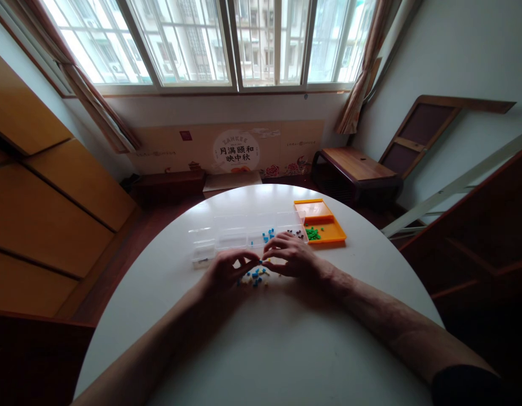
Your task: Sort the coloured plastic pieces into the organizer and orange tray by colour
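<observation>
Between the fingertips of both hands is a tiny blue block (261, 261), looking like a small toy brick. My left hand (229, 268) pinches it from the left, and the fingers of my right hand (291, 256) close on it from the other side. Just below them a loose pile of blue and yellow blocks (256, 275) lies on the white table. Behind the hands stands a clear compartment box (231, 241), with blue blocks (268, 235) in one section and dark ones (299, 233) in another. My right hand partly covers the box's near side.
An orange tray (337, 232) with green blocks (313, 233) stands right of the box. The round white table (286, 349) has a curved edge all around. Beyond it are a wooden bench (356, 163) and a printed cardboard panel (295, 146) under the window.
</observation>
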The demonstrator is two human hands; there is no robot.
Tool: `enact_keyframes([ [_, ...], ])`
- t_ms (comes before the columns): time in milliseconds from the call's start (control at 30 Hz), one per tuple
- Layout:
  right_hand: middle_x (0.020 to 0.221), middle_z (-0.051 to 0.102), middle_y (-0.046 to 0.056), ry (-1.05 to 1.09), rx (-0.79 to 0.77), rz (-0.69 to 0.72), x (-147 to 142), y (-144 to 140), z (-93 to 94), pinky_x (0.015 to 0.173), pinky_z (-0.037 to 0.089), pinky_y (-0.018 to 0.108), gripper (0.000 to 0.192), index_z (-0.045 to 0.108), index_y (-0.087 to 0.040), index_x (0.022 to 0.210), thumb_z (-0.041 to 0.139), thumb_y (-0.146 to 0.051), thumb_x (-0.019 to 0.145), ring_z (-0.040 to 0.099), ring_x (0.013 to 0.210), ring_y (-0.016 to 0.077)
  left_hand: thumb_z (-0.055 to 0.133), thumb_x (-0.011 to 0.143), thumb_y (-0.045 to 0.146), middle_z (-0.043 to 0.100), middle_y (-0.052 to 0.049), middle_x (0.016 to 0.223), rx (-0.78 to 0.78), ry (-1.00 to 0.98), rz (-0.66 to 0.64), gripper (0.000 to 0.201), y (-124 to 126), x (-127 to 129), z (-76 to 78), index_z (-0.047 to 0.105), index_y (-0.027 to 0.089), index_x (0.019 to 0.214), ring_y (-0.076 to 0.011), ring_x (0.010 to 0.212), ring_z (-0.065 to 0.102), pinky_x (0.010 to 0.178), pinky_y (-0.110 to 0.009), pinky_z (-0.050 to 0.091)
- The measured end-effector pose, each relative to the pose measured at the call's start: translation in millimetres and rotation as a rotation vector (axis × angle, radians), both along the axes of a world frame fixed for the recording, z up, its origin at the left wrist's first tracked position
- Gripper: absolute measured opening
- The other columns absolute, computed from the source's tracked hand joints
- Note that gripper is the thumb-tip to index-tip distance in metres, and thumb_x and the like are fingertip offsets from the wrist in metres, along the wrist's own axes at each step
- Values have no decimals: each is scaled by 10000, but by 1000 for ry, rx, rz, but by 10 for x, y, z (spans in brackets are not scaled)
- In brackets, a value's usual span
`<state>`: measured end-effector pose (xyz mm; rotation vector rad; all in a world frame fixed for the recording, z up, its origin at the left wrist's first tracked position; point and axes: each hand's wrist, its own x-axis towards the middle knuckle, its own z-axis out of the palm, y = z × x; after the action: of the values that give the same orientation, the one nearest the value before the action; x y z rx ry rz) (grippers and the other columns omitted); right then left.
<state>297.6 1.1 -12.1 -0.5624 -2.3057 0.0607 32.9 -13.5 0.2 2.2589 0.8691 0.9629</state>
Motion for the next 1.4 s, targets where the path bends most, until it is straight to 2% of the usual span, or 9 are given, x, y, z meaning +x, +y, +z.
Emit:
enact_keyframes([
  [133, 1069, 820, 38, 31, 4, 2, -7, -16, 3, 938, 558, 398, 58, 771, -265, 1049, 743, -315, 1043, 730, 942, 209, 711, 1066, 394, 847, -48, 912, -22, -21, -1, 238, -23, 7, 19, 848, 202, 1029, -155, 740, 734, 696, -247, 576],
  [500, 1041, 808, 38, 120, -47, -7, 6, -2, -21, 961, 548, 411, 46, 788, -276, 1051, 752, -302, 1038, 727, 947, 209, 757, 1038, 387, 790, -18, 813, -46, -20, 21, 215, -46, -5, 95, 820, 190, 982, -111, 630, 629, 614, -222, 508],
  [633, 1029, 804, 28, 172, -74, -84, 2, 21, -53, 963, 539, 414, 24, 795, -287, 1036, 782, -302, 1021, 727, 957, 208, 762, 1021, 354, 711, 5, 731, 48, 29, 33, 225, -23, -125, 181, 758, 178, 880, -92, 604, 586, 594, -196, 486],
  [767, 1031, 802, 15, 248, -53, -202, -1, 55, -97, 944, 534, 404, 13, 802, -291, 1015, 799, -304, 1015, 727, 958, 207, 742, 1012, 316, 667, 11, 707, 120, 137, -14, 216, 4, -267, 252, 738, 183, 842, -83, 592, 561, 568, -177, 454],
  [900, 1028, 793, 24, 323, -87, -351, 20, 101, -127, 947, 533, 423, 16, 805, -281, 1005, 795, -290, 1014, 714, 961, 231, 728, 991, 305, 680, 6, 735, 124, 270, -31, 161, 20, -363, 302, 760, 196, 877, -86, 595, 566, 565, -176, 442],
  [1033, 1068, 783, 41, 310, -147, -465, 40, 129, -122, 972, 520, 447, 38, 797, -270, 1039, 791, -299, 1015, 697, 1025, 267, 732, 953, 292, 695, 16, 766, 111, 350, -35, 93, 55, -435, 311, 778, 213, 936, -79, 582, 546, 571, -176, 433],
  [1200, 1101, 771, 49, 269, -148, -463, 16, 100, -104, 1005, 506, 458, 38, 775, -264, 1047, 744, -264, 1024, 678, 1067, 272, 719, 958, 298, 696, 19, 801, 68, 365, -21, 105, 92, -486, 278, 795, 228, 976, -76, 605, 559, 592, -178, 433],
  [1400, 1126, 768, 54, 221, -130, -389, -5, 62, -101, 1033, 508, 469, 118, 763, -263, 1059, 711, -184, 987, 667, 1087, 273, 752, 963, 335, 716, 16, 838, 23, 417, -35, 112, 83, -481, 307, 809, 241, 986, -83, 627, 573, 615, -187, 437],
])
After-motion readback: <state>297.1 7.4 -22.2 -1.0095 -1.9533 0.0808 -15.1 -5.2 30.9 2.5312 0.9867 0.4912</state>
